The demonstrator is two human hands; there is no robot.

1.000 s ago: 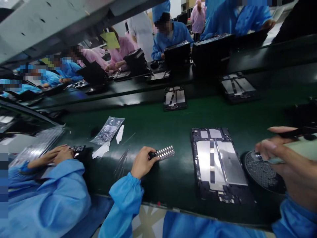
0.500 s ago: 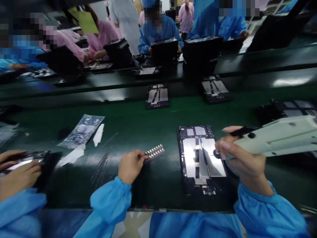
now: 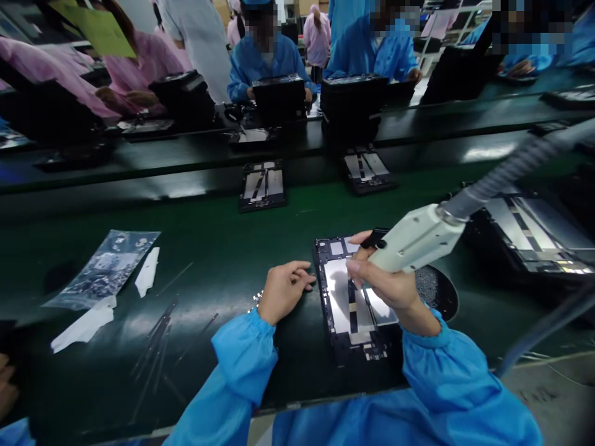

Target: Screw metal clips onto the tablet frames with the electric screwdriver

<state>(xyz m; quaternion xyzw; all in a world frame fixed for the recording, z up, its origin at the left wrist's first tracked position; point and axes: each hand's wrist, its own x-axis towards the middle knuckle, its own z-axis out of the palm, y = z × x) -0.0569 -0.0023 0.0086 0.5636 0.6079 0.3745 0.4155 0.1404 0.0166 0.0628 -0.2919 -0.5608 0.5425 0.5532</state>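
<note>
My right hand (image 3: 385,279) is wrapped round a pale green electric screwdriver (image 3: 416,238), whose grey ribbed cable (image 3: 502,167) runs off to the upper right. It is held over an opened tablet (image 3: 337,297) with silver plates and black flex strips inside. The screwdriver's tip is hidden by my fingers. My left hand (image 3: 286,288) hovers at the tablet's left edge, fingers loosely apart and nothing visible in them. Partly covered by my left wrist, a strip of small shiny parts (image 3: 255,301) lies on the bench. A round black dish of screws (image 3: 434,291) sits right of the tablet.
On the left lie a clear plastic bag (image 3: 109,269), white scraps (image 3: 86,322) and thin dark strips (image 3: 155,341). Two opened tablets (image 3: 263,186) (image 3: 367,170) lie farther back. More tablets (image 3: 534,235) are stacked at right. Co-workers (image 3: 274,56) sit opposite; another person's hand (image 3: 5,384) shows at lower left.
My left hand has let go of the strip and moved right to the tablet's edge. My right hand has brought the screwdriver left over the tablet. The whole view has shifted right.
</note>
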